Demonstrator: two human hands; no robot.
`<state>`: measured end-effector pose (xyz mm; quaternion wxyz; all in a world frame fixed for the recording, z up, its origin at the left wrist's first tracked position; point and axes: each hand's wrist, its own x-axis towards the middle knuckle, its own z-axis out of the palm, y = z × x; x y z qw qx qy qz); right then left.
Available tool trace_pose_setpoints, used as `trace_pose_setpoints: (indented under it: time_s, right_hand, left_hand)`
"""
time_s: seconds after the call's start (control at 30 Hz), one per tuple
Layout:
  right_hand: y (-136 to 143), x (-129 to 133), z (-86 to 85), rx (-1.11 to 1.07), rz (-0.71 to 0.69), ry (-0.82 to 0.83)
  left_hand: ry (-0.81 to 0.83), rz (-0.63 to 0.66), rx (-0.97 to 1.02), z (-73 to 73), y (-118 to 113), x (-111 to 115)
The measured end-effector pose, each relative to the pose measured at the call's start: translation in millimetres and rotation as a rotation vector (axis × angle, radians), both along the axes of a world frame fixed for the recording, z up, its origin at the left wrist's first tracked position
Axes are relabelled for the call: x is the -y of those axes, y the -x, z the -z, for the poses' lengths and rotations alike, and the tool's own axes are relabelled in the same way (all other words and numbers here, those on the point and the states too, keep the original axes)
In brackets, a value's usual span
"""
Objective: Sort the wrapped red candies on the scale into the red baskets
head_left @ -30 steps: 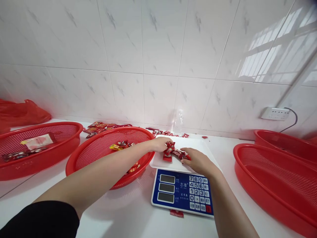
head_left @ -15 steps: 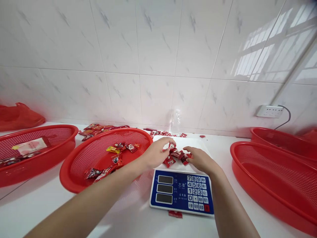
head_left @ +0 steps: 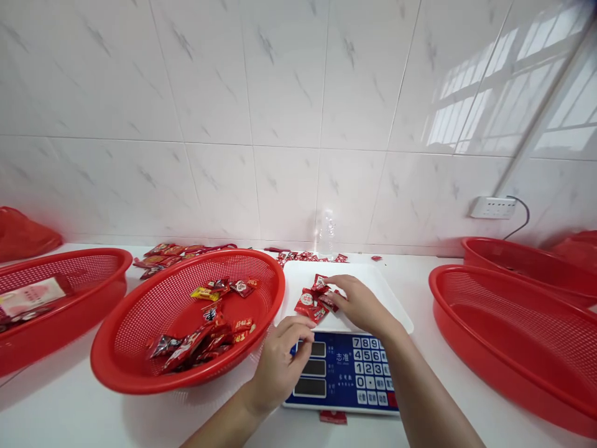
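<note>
My right hand (head_left: 366, 305) reaches over the white tray (head_left: 387, 298) of a scale, thumb and fingers closed on a dark red snack packet (head_left: 330, 300). Touching that one are a few more small red packets (head_left: 306, 302) in a loose pile. Over the left edge of the scale's blue panel (head_left: 342, 373), my left hand (head_left: 280, 361) is curled with thumb and forefinger tips together, and no packet shows in it. The panel's left screens are partly covered by that hand. Left of the tray stands a red basket (head_left: 112, 364) holding red, dark and yellow packets (head_left: 205, 294).
More red baskets stand at far left (head_left: 119, 274) and at right (head_left: 466, 336). Red packets (head_left: 163, 255) lie along the wall beside a clear bottle (head_left: 328, 236). One packet (head_left: 333, 417) sits at the scale's front edge. A power strip (head_left: 493, 208) is on the wall.
My left hand has drawn back from the pile toward me, down to the panel. My right hand has shifted slightly left onto the packets. The view has moved a little.
</note>
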<state>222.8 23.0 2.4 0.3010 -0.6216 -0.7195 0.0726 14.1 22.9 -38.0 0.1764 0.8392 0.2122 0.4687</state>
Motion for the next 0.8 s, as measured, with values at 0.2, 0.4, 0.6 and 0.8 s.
trace_pose_setpoints:
  time_s: [0.2, 0.4, 0.6, 0.8]
  right_hand:
    - [12, -5, 5.7, -0.015, -0.137, -0.015]
    - [-6, -3, 6.8, -0.054, -0.109, 0.067]
    - [-20, 1, 2.4, -0.067, -0.047, 0.141]
    - [-36, 14, -5.4, -0.074, -0.049, 0.228]
  left_hand:
    - [-0.044, -0.030, -0.006, 3.1, 0, -2]
    - [-0.045, -0.032, -0.009, 4.7, 2, -4]
    - [-0.018, -0.036, -0.022, 6.7, 2, -6]
    - [-0.008, -0.060, -0.057, 7.2, 2, -9]
